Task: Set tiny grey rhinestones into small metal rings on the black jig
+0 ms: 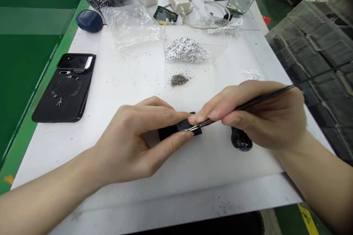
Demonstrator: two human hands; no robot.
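Observation:
My left hand (138,136) pinches a small black block (176,129) between thumb and forefinger on the white table (132,80). My right hand (264,117) is closed round thin black tweezers (248,104), whose tips rest on the top of the block by my left thumb. Whatever the tips carry is too small to make out. A little pile of tiny dark grains (179,79) lies just beyond the hands. Behind it sits a heap of small white pieces (186,49) in a clear tray.
A phone in a black case (66,88) lies at the left. A black part (241,141) sits under my right hand. Clear bags (129,25), a white charger (179,2) with cable and a dark blue mouse (89,21) crowd the far edge. Stacked clear trays (317,44) stand at the right.

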